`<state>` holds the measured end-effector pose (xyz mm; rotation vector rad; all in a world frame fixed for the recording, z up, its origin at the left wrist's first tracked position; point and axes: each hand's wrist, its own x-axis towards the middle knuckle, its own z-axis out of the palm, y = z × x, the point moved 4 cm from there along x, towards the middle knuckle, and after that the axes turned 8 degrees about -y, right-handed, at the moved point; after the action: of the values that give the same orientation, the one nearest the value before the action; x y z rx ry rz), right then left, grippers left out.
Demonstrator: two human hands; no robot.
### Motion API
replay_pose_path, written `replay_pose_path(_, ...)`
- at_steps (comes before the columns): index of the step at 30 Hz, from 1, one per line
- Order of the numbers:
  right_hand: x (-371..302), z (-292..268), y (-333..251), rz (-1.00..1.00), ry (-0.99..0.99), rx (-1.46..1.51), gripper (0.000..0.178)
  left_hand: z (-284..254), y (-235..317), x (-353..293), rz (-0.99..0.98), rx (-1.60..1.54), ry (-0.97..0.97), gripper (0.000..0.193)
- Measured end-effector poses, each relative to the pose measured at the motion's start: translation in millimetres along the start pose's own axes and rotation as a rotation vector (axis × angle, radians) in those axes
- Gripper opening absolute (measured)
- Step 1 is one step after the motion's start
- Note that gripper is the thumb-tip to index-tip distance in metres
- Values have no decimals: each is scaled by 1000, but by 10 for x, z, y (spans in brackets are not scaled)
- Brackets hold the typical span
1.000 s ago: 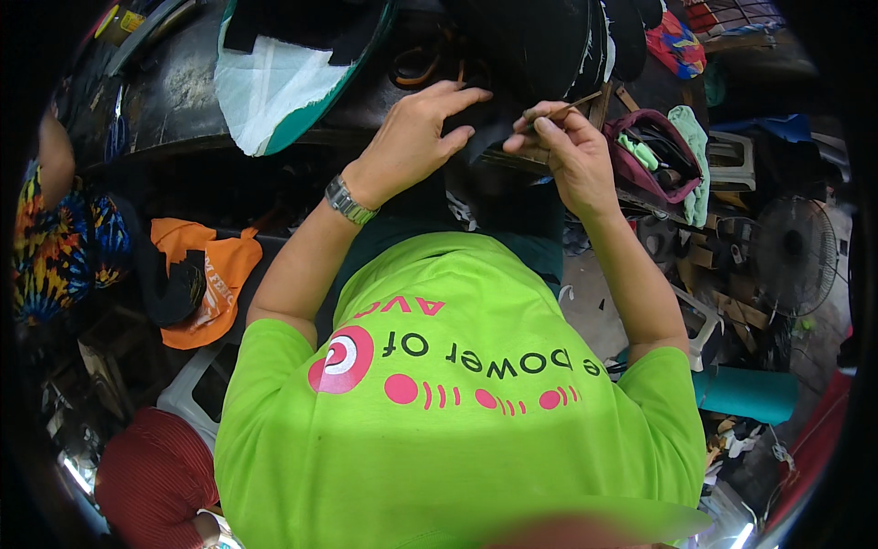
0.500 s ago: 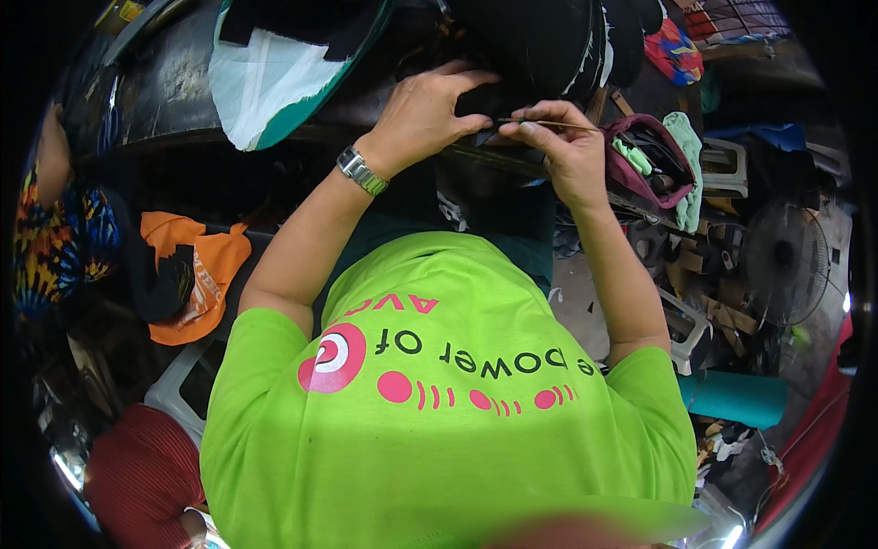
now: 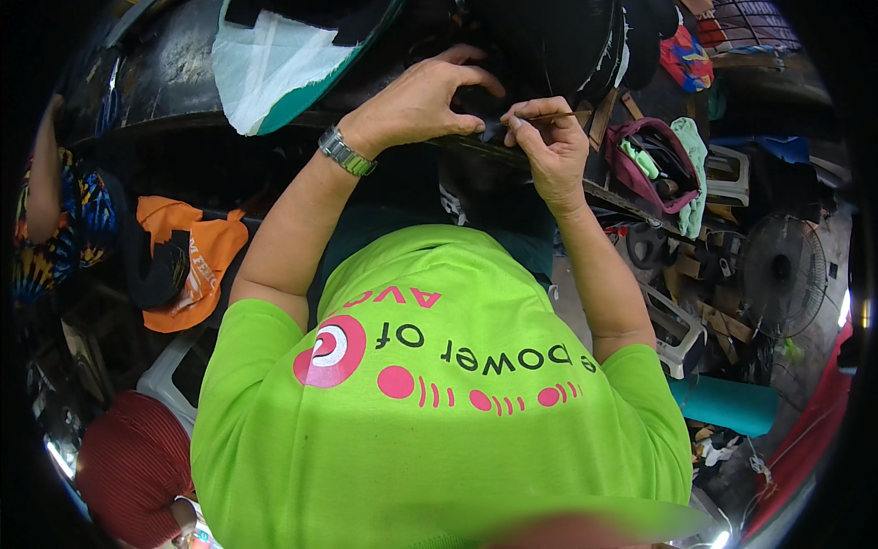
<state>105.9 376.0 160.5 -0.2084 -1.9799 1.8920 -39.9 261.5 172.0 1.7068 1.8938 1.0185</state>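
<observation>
My right hand (image 3: 553, 151) is closed in a pinch at the near edge of the dark workbench (image 3: 178, 78). In it is a thin brown stick-like tool (image 3: 547, 116), pointing left; its exact kind is hard to make out. My left hand (image 3: 416, 102), with a metal watch (image 3: 346, 151) on the wrist, lies over the bench, thumb and forefinger apart in a curve. Black material sits under and beyond its fingers, too dark to tell apart. Between the two hands shows a small dark bluish scrap (image 3: 492, 130), partly hidden.
A white and green curved piece (image 3: 274, 73) lies at the left, large black rounded pieces (image 3: 540, 41) at the back. To the right are a maroon pouch (image 3: 640, 188), a light green cloth (image 3: 692, 174) and a fan (image 3: 782, 265). Another person's arm (image 3: 43, 192) shows at far left.
My left thumb and forefinger have spread wider apart. The right hand has shifted slightly left, still pinching the thin tool. The whole view has moved a little.
</observation>
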Motion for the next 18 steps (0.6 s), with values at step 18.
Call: replay_pose_path(18,23,-45,27,-16,-25,-76,10,29,-36,-7,5,7,18,42)
